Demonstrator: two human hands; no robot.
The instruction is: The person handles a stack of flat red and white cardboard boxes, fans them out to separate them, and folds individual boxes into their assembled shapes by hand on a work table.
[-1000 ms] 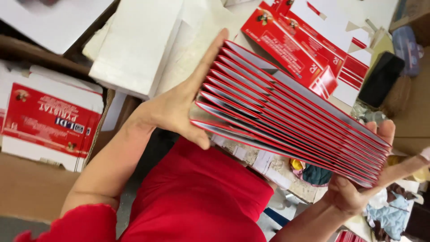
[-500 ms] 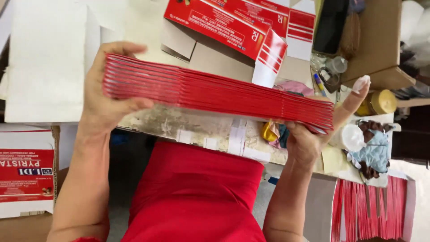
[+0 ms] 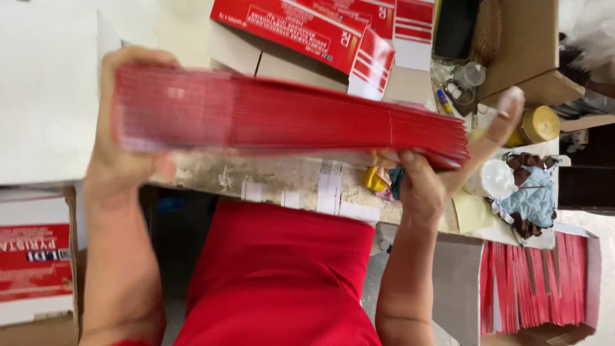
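A thick stack of flat red cartons (image 3: 288,115) is held edge-on in front of me, above the worn table edge (image 3: 282,186). My left hand (image 3: 118,160) grips the stack's left end, fingers wrapped over the top. My right hand (image 3: 442,173) clamps the right end, thumb under it and fingers pressed against the end face. The stack lies nearly level and looks squared up, its edges slightly blurred.
Flat red-and-white cartons (image 3: 320,29) lie on the table behind the stack. A white sheet pile (image 3: 45,96) sits at left. A gold-lidded jar (image 3: 538,125), scissors (image 3: 451,90) and a crumpled cloth (image 3: 528,198) are at right. More red cartons (image 3: 538,285) stand in a box at lower right.
The fanned, tilted stack has been closed up and brought level between both hands. It now sits higher and nearer the camera.
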